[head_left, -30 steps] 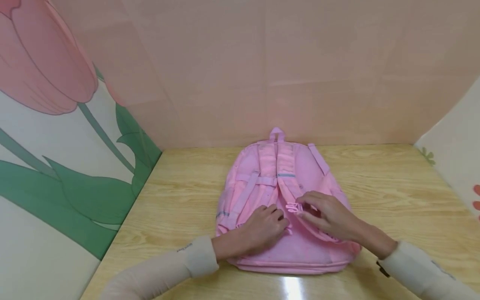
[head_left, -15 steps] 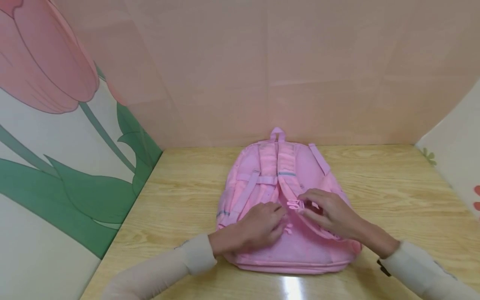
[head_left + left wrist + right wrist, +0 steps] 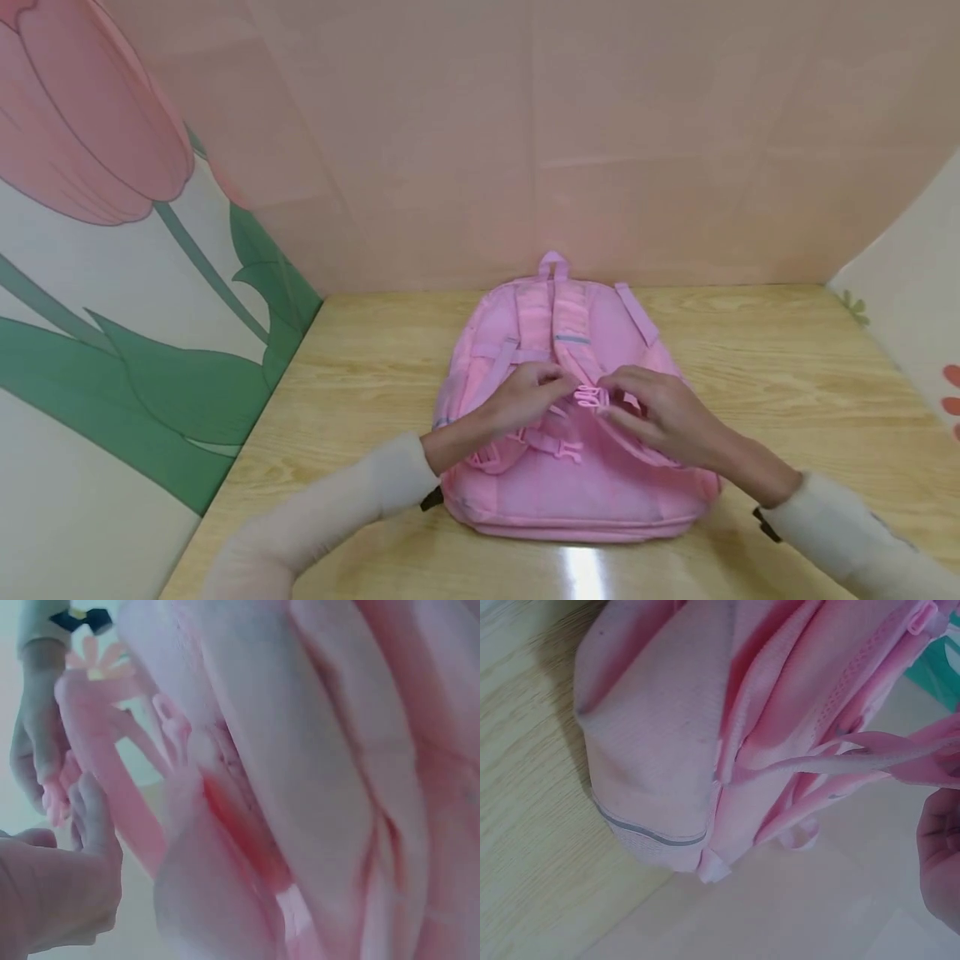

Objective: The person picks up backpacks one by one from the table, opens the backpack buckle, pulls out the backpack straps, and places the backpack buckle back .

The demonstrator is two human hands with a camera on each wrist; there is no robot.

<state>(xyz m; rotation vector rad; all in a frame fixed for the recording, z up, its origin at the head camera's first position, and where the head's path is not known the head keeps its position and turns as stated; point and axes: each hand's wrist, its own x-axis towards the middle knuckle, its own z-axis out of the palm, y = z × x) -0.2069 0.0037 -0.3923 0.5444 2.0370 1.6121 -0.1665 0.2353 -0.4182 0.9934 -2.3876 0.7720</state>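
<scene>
A pink backpack [image 3: 600,492] lies on the table with its shoulder straps [image 3: 572,312] facing up. My right hand [image 3: 667,412] pinches a pink plastic buckle half [image 3: 588,397] with prongs, lifted on its strap above the bag. Reaching in from the left, my left hand [image 3: 528,396] has its fingertips right at the prongs' end. In the left wrist view, the fingers of the left hand [image 3: 67,877] point up at the buckle half [image 3: 56,802] under the right hand [image 3: 37,742]. Another pronged buckle half [image 3: 570,452] lies loose on the bag below the left hand.
The wood-grain table [image 3: 360,375] extends on both sides of the bag. A plain pinkish backdrop [image 3: 420,167] stands behind, with a tulip-patterned panel [image 3: 150,333] on the left and a pale panel [image 3: 907,292] on the right. The bag's top handle [image 3: 553,265] points toward the backdrop.
My left hand has left the lower buckle half and moved up to the one in my right hand. The right hand stays nearly in place, still pinching its buckle half.
</scene>
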